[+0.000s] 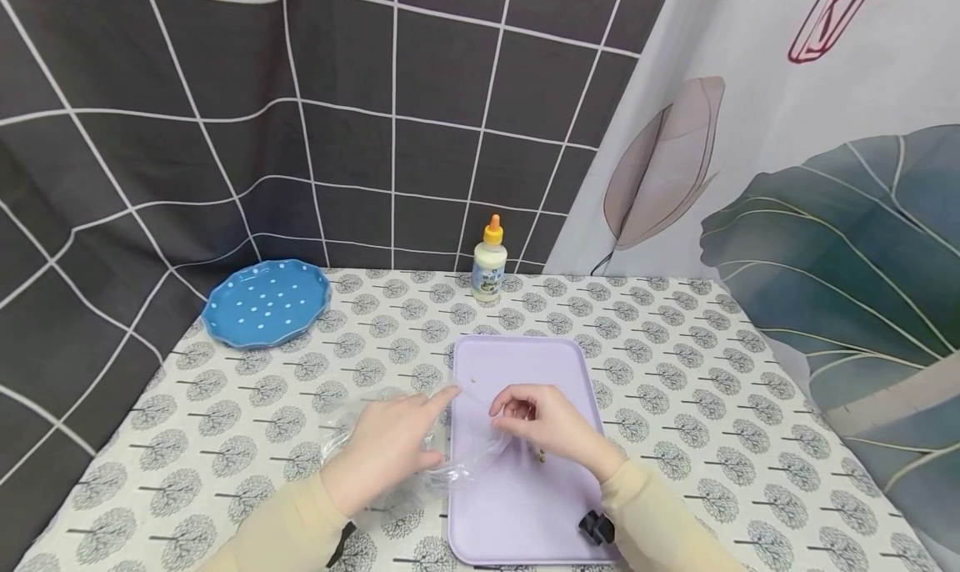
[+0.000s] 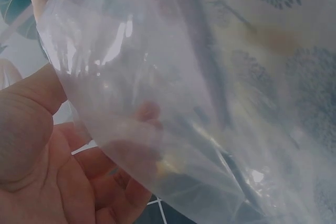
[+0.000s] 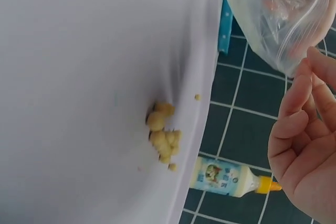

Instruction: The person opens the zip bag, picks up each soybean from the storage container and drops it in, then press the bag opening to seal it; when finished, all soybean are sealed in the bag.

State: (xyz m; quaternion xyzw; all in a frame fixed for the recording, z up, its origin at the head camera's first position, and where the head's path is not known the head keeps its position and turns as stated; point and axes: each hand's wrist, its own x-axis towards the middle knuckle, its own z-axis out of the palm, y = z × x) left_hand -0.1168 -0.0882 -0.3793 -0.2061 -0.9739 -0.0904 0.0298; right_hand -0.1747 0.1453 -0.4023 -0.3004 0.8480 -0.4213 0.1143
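A clear plastic zip bag (image 1: 476, 455) spans the space between both hands, over the left edge of the lilac tray (image 1: 495, 514). My left hand (image 1: 390, 443) grips the bag at its left side; in the left wrist view its fingers (image 2: 94, 166) show partly through the film. My right hand (image 1: 551, 426) is above the tray, thumb and forefinger pinching the bag's edge near the zip strip (image 3: 302, 19). Below it, several small yellowish lumps (image 3: 163, 135) lie clustered on the tray, and a tiny crumb (image 3: 197, 97) lies apart. What the bag contains cannot be made out.
A glue-like bottle (image 1: 489, 268) with a yellow and orange cap stands upright at the table's back edge. To the far left sits a blue plate (image 1: 266, 305) with white dots. The tablecloth (image 1: 675, 439) has a tree print, and a dark checked curtain (image 1: 337, 155) hangs behind.
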